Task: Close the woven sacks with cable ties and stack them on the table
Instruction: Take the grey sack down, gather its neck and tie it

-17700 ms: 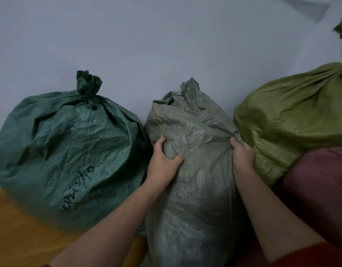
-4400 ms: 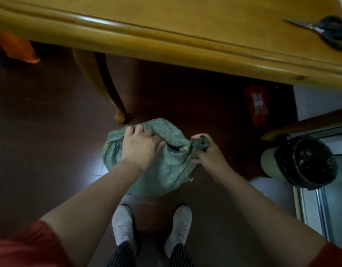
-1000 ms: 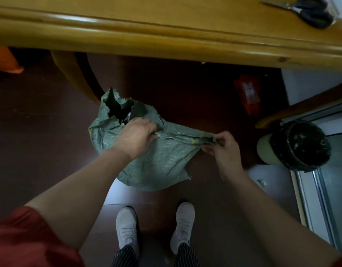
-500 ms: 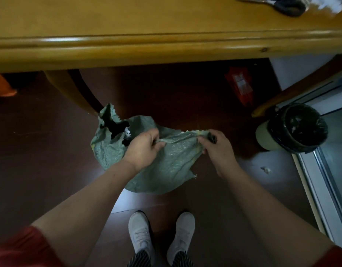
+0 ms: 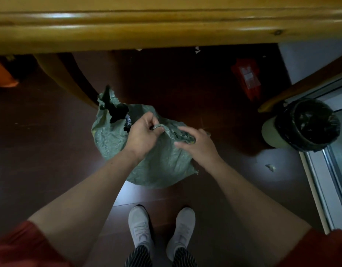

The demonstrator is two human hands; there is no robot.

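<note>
**A:** Both hands have drawn together since half a second ago. The strip of rim that ran taut between them is now slack and bunched.

**B:** And the woven sack itself?

**A:** It has not moved. It lies on the floor, its far corner just beside the table leg, with something dark spilling from the open mouth there.

**B:** What are the fingers doing?

**A:** Those of the left hand are curled and pinching a fold of the rim. Those of the right hand are clenched over a wad of gathered fabric. I'd say the mouth is being collected into a neck, which is why the hands are closing in instead of pulling apart.

**B:** Is there a cable tie?

**A:** I can't see one, so the sack is not closed yet.

**B:** What lies around the sack?

**A:** Two white shoes stand just on the near side. A red box sits beyond it to the right, and a lined bin is farther right. The surface overhangs well beyond it. The scissors seen on the surface earlier are now out of view.
</note>
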